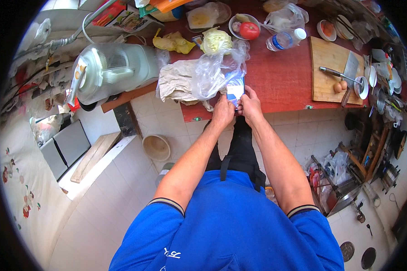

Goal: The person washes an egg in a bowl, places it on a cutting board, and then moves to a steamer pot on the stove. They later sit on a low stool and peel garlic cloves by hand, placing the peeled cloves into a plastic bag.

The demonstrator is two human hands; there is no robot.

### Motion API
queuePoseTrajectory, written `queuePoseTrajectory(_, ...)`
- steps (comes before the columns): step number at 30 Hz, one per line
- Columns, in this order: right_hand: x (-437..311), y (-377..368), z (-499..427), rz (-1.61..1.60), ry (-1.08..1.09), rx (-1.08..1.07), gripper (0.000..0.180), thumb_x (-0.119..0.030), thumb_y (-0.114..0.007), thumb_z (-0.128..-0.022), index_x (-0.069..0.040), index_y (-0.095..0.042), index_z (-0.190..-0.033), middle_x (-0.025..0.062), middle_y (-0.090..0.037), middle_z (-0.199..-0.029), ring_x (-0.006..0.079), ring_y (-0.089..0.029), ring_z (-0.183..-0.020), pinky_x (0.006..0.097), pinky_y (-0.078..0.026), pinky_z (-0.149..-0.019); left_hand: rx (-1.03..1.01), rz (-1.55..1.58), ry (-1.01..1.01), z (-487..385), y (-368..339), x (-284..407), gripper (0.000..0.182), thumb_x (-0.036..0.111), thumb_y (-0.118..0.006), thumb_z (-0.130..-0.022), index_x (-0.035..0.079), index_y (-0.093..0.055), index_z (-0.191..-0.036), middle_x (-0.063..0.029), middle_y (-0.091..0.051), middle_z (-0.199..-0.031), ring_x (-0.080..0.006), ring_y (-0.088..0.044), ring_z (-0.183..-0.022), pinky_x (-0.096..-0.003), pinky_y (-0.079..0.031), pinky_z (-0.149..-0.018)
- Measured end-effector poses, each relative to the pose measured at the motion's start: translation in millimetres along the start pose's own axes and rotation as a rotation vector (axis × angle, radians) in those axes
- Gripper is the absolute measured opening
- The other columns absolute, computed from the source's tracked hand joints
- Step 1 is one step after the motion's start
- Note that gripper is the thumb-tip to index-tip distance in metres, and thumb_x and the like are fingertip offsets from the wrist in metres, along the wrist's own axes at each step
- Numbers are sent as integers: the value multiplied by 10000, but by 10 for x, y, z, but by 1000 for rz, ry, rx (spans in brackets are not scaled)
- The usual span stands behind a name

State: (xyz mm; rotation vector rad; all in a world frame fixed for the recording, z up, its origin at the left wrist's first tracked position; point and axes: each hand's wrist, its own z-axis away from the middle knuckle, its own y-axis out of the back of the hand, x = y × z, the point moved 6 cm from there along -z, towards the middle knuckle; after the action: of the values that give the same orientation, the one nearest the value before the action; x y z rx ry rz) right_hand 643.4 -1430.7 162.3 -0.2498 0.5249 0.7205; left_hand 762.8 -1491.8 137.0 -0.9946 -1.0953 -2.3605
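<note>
A smartphone (235, 90) with a lit screen is held between both hands at the front edge of the red table (278, 74). My left hand (224, 107) grips its lower left side. On the lower right, my right hand (251, 104) holds the phone with the thumb by the screen. Just beyond and left of the phone lie a clear plastic bag (212, 76) and a crumpled beige cloth (177, 79). A cut cabbage (217, 40) sits past the bag. Fingers behind the phone are hidden.
At right, a wooden cutting board (325, 64) bears a cleaver (351, 66), two eggs (340, 86) and a small bowl (361, 87). A plastic bottle (286, 39) lies near a bowl with a tomato (249, 30). A bucket (156, 147) stands on the floor.
</note>
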Motion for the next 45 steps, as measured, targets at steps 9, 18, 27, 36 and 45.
queuePoseTrajectory(9, -29, 444, -13, 427, 244, 205, 533, -113, -543, -844, 13, -525, -1362, 140, -709, -794, 185, -678, -728, 343, -544, -689, -7, -41, -84, 8, 77, 122, 376, 114, -510, -887, -88, -420, -1190, -202, -709, -808, -345, -709, -767, -454, -546, -731)
queuePoseTrajectory(18, 849, 1220, 1259, -52, -96, 43, 425, -133, -523, -929, -68, -541, -1348, 48, -657, -1028, 106, -579, -760, 257, -490, -601, -458, 80, -259, 831, -216, 702, 394, 80, -477, -972, 4, -473, -1358, -81, -654, -799, -147, -627, -681, -313, -523, -655)
queuePoseTrajectory(27, 2006, 2284, 2228, -234, -8, 250, 344, -278, -575, -985, 9, -578, -1175, 93, -694, -937, 157, -684, -738, 277, -497, -516, -1007, -196, -405, 2560, -1486, 1096, 311, 134, -585, -949, 23, -578, -1239, -163, -721, -941, -220, -724, -853, -349, -563, -750)
queuePoseTrajectory(36, 3464, 3618, 3226, -552, 51, 241, 264, -306, -555, -1002, -57, -598, -1077, 21, -632, -893, 112, -609, -736, 252, -482, -525, -1086, -354, -598, 4226, -2873, 1118, 324, 231, -602, -917, 28, -612, -1170, -229, -708, -916, -385, -699, -861, -465, -551, -783)
queuePoseTrajectory(45, 4363, 5169, 4167, -696, 225, 368, 203, -253, -562, -990, -59, -585, -1046, 28, -629, -910, 96, -581, -740, 237, -441, -586, -1210, -359, -392, 5715, -4177, 1177, 331, 130, -621, -899, -24, -577, -1189, -153, -730, -961, -238, -705, -914, -372, -548, -821)
